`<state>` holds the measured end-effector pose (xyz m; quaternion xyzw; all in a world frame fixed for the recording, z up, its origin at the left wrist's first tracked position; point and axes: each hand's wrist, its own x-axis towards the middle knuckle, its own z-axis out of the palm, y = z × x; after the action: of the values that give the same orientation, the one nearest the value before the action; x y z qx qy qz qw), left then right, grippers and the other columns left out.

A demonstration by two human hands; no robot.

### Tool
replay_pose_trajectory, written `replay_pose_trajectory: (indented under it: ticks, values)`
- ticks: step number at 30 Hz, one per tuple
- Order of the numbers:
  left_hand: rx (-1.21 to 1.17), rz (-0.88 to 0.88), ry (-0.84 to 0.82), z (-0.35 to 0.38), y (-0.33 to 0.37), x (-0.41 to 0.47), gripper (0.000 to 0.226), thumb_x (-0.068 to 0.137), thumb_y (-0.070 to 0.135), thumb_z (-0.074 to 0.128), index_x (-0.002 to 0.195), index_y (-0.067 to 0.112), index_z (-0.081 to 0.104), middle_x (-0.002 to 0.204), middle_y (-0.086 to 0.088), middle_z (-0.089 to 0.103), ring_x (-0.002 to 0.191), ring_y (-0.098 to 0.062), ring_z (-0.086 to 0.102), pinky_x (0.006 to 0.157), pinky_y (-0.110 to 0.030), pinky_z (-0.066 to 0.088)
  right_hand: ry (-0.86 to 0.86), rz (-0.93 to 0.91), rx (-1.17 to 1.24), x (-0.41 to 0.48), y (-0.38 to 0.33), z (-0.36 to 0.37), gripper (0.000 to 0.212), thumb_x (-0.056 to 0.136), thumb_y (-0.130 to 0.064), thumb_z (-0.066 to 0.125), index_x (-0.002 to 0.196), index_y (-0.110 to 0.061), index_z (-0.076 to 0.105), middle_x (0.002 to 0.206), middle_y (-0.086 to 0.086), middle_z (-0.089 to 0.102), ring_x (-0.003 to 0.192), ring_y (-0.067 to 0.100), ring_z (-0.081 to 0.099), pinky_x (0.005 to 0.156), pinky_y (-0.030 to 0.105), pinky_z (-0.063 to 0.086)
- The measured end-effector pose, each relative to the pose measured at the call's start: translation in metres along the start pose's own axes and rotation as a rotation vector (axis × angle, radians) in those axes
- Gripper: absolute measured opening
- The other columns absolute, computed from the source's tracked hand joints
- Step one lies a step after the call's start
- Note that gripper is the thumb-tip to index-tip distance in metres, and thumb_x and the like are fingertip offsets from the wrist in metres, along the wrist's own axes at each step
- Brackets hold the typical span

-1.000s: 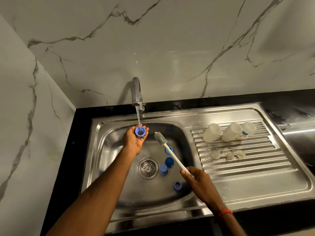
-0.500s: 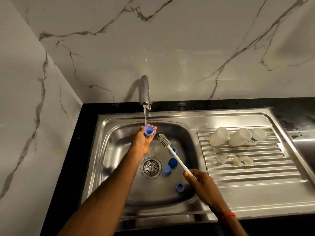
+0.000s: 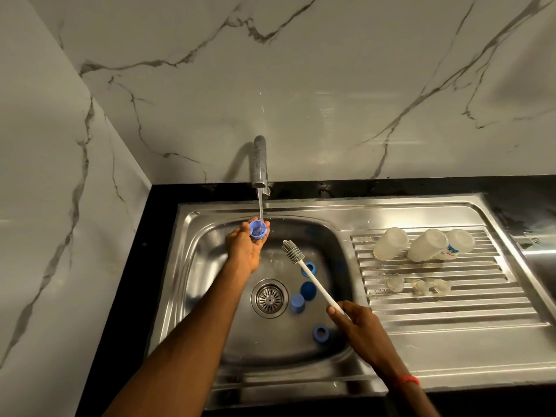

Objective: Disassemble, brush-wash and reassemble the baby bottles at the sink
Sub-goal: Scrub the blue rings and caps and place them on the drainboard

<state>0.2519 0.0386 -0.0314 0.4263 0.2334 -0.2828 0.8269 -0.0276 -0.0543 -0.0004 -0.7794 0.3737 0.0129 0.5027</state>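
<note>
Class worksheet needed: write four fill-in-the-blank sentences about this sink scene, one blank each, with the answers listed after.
1. The left hand holds a ____ cap under the tap.
2. The right hand grips the brush by its ____ handle.
3. ____ clear bottles lie on the drainboard.
4. ____ blue parts lie in the basin.

Answers: blue; white; Three; Four.

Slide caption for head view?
Left hand rinses blue cap under running tap; right hand holds bottle brush over sink.
</note>
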Motion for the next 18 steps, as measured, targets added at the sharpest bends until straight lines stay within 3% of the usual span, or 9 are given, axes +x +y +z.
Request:
replay_pose_trajectory:
  ticks: [5, 11, 14, 18]
  values:
    - [-0.064, -0.026, -0.019, 0.001, -0.002, -0.001, 0.028, 0.108, 0.013, 0.039, 0.098, -0.004, 0.059, 0.098, -0.023, 0.063, 0.088, -0.033, 0.065, 0.087, -0.041, 0.057, -0.006, 0.012, -0.013, 0.0, 0.002, 0.0, 0.03, 0.096, -0.039, 0.061, 0.086, -0.013, 0.069, 0.057, -0.005, 0.054, 0.048, 0.0, 0.048, 0.049, 0.012, 0.039]
    - [-0.097, -0.156, -0.035, -0.001, -0.006, -0.004, 0.02, 0.1, 0.023, 0.057, 0.096, 0.003, 0.062, 0.11, -0.018, 0.061, 0.089, -0.031, 0.067, 0.057, -0.027, 0.061, -0.012, 0.019, -0.03, 0.001, 0.003, 0.001, 0.028, 0.097, -0.038, 0.06, 0.085, -0.014, 0.068, 0.058, -0.004, 0.055, 0.048, -0.001, 0.05, 0.049, 0.011, 0.04]
    - [-0.088, -0.179, 0.019, 0.002, -0.006, -0.005, 0.045, 0.092, 0.045, 0.065, 0.103, 0.002, 0.06, 0.104, -0.019, 0.064, 0.082, -0.026, 0.07, 0.051, -0.021, 0.058, -0.02, 0.028, -0.025, 0.003, 0.006, 0.002, 0.028, 0.097, -0.04, 0.06, 0.086, -0.015, 0.068, 0.059, -0.003, 0.057, 0.049, 0.0, 0.051, 0.05, 0.012, 0.041]
    - [-0.156, -0.168, 0.033, 0.01, -0.005, -0.006, 0.06, 0.082, 0.049, 0.075, 0.119, 0.005, 0.058, 0.108, -0.023, 0.065, 0.061, -0.017, 0.072, 0.049, -0.019, 0.057, -0.03, 0.04, -0.044, 0.003, 0.01, 0.004, 0.029, 0.097, -0.043, 0.059, 0.089, -0.016, 0.069, 0.066, 0.002, 0.063, 0.054, 0.0, 0.055, 0.053, 0.012, 0.043]
